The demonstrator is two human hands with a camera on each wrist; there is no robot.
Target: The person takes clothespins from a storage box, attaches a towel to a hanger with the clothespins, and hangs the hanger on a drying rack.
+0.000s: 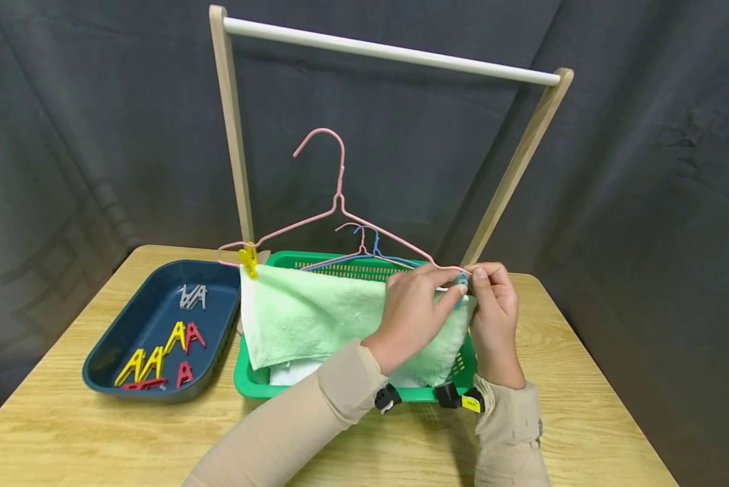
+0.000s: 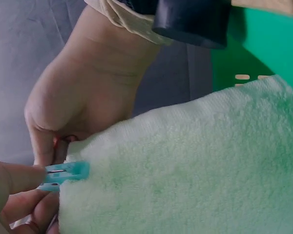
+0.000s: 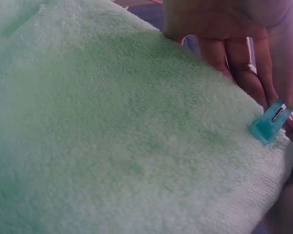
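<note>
A light green towel [image 1: 316, 308] hangs from the lower bar of a pink wire hanger [image 1: 395, 237]. A yellow clothespin [image 1: 249, 260] clips its left corner to the hanger. My left hand [image 1: 416, 311] pinches a teal clothespin [image 2: 71, 171] between thumb and fingers, and the clothespin's tip sits over the towel's right corner. Beside it, my right hand [image 1: 495, 314] pinches the right end of the hanger near the towel's edge. In the right wrist view, the left thumb presses the teal clothespin's handle, while the towel fills most of the picture.
Behind the towel stands a green basket [image 1: 261, 391] with white cloth and more wire hangers [image 1: 364, 251] in it. On the left, a dark blue tray [image 1: 105, 325] holds yellow, red and grey clothespins. A wooden rack with a white rod [image 1: 389, 51] rises at the back.
</note>
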